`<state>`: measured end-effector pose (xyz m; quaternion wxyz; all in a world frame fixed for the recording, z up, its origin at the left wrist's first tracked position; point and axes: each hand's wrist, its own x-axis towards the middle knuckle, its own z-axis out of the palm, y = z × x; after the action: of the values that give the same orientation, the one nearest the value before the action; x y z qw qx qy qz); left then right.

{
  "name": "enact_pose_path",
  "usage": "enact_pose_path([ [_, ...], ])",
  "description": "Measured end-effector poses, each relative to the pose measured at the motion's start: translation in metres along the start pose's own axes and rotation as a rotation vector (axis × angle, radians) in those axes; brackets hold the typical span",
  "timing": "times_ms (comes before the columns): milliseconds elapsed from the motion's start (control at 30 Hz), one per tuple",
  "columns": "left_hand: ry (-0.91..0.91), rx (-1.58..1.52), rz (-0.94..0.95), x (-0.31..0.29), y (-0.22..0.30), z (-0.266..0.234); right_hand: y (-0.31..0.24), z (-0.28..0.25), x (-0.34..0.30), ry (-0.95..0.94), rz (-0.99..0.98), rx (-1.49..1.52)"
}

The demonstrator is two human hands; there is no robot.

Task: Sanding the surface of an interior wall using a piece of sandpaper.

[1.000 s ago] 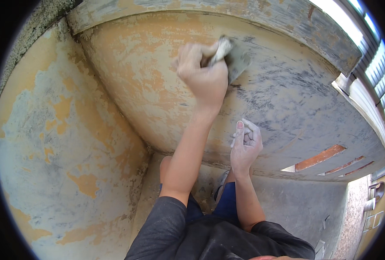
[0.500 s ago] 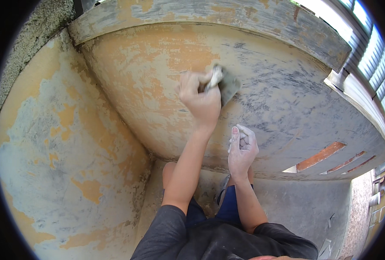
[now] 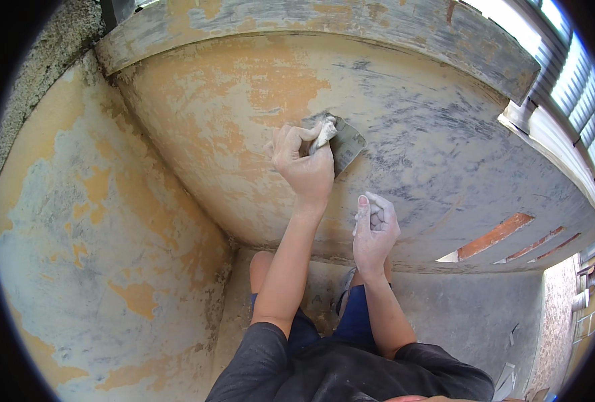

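Observation:
My left hand is closed around the whitish, caked grip of a flat grey scraper. Its thin blade spreads out to the right of my fingers and lies against the wall panel; faint marks show on the blade. Patchy orange, cream and dark grey smears cover that panel. Lower and to the right, my right hand is coated in white, with the thumb up and the fingers curled in. Whether something sits inside those fingers is hidden. It hovers in front of the panel's lower part.
A second patchy wall meets the panel in a corner at left. Along the top runs a protruding ledge. Slots pierce the panel at lower right. Debris lies on the grey floor.
My left hand and the scraper have shifted slightly left and down across the panel; the blurred blade is now sharper. The right hand holds the same pose.

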<state>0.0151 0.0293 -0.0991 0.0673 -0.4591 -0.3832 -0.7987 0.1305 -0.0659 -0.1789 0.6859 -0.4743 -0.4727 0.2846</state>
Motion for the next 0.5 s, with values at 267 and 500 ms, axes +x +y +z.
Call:
enact_pose_path([
  [267, 0.080, 0.011, 0.201, 0.062, 0.027, 0.022, -0.001, 0.007, 0.001, -0.019, -0.044, -0.019],
  [500, -0.135, -0.007, -0.113, -0.070, -0.019, -0.051, 0.045, -0.006, -0.007, -0.299, 0.184, 0.005],
])
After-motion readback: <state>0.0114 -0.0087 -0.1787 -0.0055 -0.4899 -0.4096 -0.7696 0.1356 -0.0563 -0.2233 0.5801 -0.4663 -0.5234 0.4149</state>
